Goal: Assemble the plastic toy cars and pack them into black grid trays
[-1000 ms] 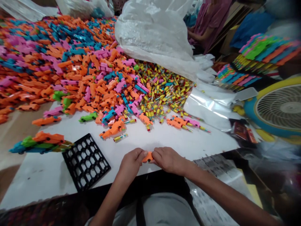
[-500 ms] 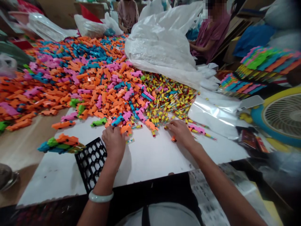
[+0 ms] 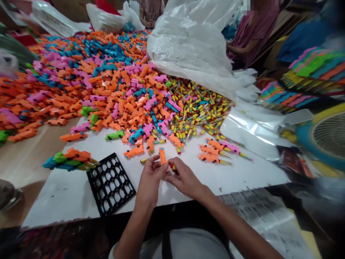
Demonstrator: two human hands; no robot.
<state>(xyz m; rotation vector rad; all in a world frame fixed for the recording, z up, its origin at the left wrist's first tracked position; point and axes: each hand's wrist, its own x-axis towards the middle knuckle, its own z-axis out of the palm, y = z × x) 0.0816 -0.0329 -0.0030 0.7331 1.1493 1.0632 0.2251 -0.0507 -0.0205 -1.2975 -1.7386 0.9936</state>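
Over the white board, my left hand [image 3: 151, 176] pinches an orange toy car [image 3: 162, 157] that stands on end. Close against it, my right hand [image 3: 183, 176] has its fingers closed on a small yellow-and-red tube [image 3: 173, 166], mostly covered by the fingertips. The tube is at the car's lower end; whether they are joined I cannot tell. To the right lie several cars fitted with tubes, among them a pink car [image 3: 229, 146]. A black grid tray [image 3: 114, 187] rests left of my hands, with a cluster of tube-fitted cars [image 3: 71, 160] at its upper left corner.
A large heap of toy cars [image 3: 107, 97] fills the back and left. Yellow tubes [image 3: 199, 111] are piled beside it under a big plastic bag [image 3: 188, 46]. A fan [image 3: 323, 133] and filled racks [image 3: 309, 68] stand right. Two people sit across the table.
Both hands have drawn back from the piles and come together near the board's front. An orange car and a tube came with them. The tray and the cars at right are now uncovered.
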